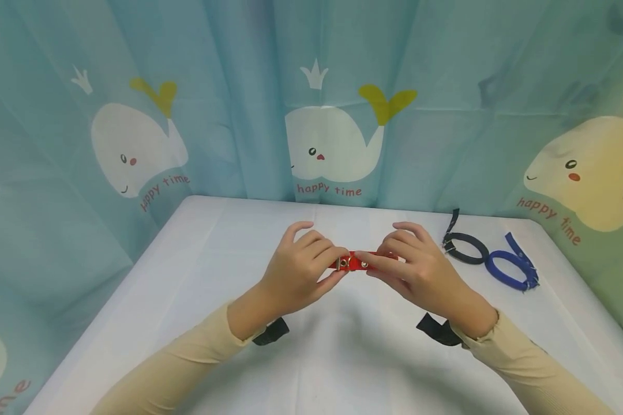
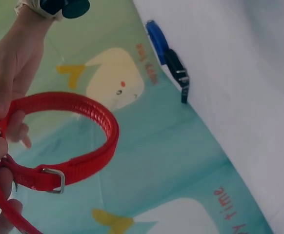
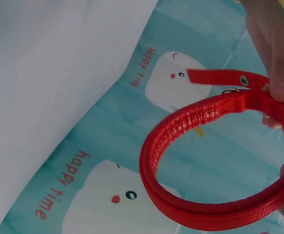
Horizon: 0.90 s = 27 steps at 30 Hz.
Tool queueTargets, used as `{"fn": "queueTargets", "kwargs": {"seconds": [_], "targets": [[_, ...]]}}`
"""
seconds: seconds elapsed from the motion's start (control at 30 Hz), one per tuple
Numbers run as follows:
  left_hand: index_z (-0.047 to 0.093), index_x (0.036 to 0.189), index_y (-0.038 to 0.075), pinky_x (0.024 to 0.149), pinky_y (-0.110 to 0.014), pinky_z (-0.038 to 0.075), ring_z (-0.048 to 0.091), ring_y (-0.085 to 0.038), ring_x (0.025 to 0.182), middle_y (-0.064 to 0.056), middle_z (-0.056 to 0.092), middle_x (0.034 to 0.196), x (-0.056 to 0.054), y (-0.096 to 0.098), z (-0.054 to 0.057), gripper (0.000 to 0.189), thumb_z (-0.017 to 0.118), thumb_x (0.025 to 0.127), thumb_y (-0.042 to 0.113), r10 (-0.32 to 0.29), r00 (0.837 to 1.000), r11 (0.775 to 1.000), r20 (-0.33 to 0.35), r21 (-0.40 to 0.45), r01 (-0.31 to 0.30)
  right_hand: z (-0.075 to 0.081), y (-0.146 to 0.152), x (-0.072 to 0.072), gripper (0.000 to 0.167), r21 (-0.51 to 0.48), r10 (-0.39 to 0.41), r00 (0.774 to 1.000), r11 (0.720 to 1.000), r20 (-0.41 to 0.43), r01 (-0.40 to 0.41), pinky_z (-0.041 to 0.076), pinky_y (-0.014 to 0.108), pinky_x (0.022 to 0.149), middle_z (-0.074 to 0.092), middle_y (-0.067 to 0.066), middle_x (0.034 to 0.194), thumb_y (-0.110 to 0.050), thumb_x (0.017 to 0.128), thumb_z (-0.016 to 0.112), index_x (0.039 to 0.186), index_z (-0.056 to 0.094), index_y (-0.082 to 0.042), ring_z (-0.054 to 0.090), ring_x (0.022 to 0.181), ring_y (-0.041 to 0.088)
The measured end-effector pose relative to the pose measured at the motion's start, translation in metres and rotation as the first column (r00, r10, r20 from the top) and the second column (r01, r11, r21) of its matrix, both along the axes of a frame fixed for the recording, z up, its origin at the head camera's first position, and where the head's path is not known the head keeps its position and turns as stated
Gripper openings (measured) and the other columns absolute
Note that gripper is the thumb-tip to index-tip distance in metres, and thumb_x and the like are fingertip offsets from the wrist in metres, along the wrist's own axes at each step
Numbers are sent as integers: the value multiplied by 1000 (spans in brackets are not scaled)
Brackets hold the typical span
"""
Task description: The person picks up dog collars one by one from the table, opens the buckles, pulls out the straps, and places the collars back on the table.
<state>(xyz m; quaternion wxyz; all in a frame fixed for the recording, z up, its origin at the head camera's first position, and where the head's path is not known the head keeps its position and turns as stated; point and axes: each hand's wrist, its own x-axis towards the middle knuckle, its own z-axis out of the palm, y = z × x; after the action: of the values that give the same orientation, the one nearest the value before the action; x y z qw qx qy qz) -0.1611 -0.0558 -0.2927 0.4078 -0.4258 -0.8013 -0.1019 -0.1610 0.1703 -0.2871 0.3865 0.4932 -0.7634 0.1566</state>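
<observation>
A red pet collar [image 1: 357, 261], bent into a loop, is held up over the table between both hands. My left hand [image 1: 303, 268] pinches it near the metal buckle [image 1: 344, 263] with thumb and forefinger. On the other side my right hand [image 1: 415, 262] pinches the strap beside an eyelet [image 1: 364, 264]. In the left wrist view the padded loop [image 2: 91, 168] carries a silver rectangular ring [image 2: 59, 181]. The right wrist view shows the strap's free end [image 3: 215, 76] with an eyelet, sticking out past the loop. Fingers partly hide the buckle area.
A black collar [image 1: 464, 248] and a blue collar [image 1: 509, 270] lie side by side at the table's back right. The white table [image 1: 228, 230] backs onto a blue-green curtain [image 1: 254, 115] printed with whales. Dark straps [image 1: 272, 332] hang at both wrists.
</observation>
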Motion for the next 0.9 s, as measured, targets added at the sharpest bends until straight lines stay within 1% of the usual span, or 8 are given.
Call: {"fn": "queueTargets", "kwargs": {"seconds": [0.13, 0.3, 0.4, 0.53, 0.63, 0.73, 0.8, 0.9], "targets": [[71, 89, 14, 94, -44, 45, 60, -12, 75, 5, 69, 76, -1, -1, 0, 19, 76, 76, 26, 2, 1000, 1000, 1, 8, -2, 1, -1, 1, 32, 13, -11, 1000, 1000, 2, 11, 46, 52, 85, 58, 2, 70, -32, 98, 47, 103, 72, -13, 55, 72, 19], [71, 89, 14, 94, -44, 45, 60, -12, 76, 5, 68, 76, -1, -1, 1, 19, 75, 77, 28, -1, 1000, 1000, 4, -9, 1, 1, -2, 0, 31, 36, -42, 999, 999, 27, 41, 45, 52, 90, 68, 6, 78, -33, 93, 56, 95, 72, -6, 62, 80, 22], [71, 90, 14, 93, -44, 45, 60, -12, 76, 5, 69, 77, 1, -2, 1, 21, 76, 76, 29, 11, 1000, 1000, 14, -7, -11, 0, 1, 0, 32, 31, -55, 997, 998, 54, 54, 44, 52, 92, 69, 8, 82, -31, 94, 55, 91, 71, -4, 63, 82, 24], [71, 89, 14, 93, -43, 45, 60, -12, 75, 4, 69, 77, 2, -1, 1, 20, 77, 76, 28, 7, 1000, 1000, 13, -9, -7, 0, 1, 0, 33, 17, -25, 997, 1000, 73, 23, 43, 51, 93, 69, 8, 83, -34, 93, 56, 91, 70, -5, 62, 84, 24], [71, 88, 14, 93, -44, 45, 60, -12, 75, 5, 68, 75, 2, 2, 0, 18, 75, 77, 28, -5, 1000, 1000, -9, -23, 5, -1, -5, 1, 33, 6, 5, 1000, 1000, 25, -6, 44, 51, 91, 68, 6, 81, -37, 93, 56, 92, 71, -7, 62, 81, 22], [70, 87, 14, 94, -43, 45, 59, -12, 75, 5, 68, 74, 2, 3, -1, 17, 75, 77, 28, -4, 1000, 1000, -20, -23, 4, -1, -9, 1, 30, -8, 12, 1000, 1000, -10, -13, 45, 53, 88, 67, 5, 79, -33, 94, 53, 88, 70, -8, 62, 79, 21], [71, 87, 14, 94, -43, 45, 59, -12, 75, 5, 68, 74, 3, 3, -2, 18, 76, 77, 27, -6, 1000, 1000, -14, -11, 6, -1, -9, 2, 29, -11, 8, 1000, 1000, -4, -8, 45, 53, 87, 67, 5, 79, -28, 95, 51, 85, 69, -7, 62, 79, 21], [71, 88, 13, 94, -43, 45, 60, -11, 75, 4, 68, 75, 3, 3, -2, 20, 77, 75, 27, -14, 1000, 1000, -6, 13, 14, 1, -7, 3, 30, -5, -3, 999, 1000, 47, 3, 43, 52, 91, 68, 6, 82, -29, 95, 50, 87, 68, -6, 62, 83, 22]]}}
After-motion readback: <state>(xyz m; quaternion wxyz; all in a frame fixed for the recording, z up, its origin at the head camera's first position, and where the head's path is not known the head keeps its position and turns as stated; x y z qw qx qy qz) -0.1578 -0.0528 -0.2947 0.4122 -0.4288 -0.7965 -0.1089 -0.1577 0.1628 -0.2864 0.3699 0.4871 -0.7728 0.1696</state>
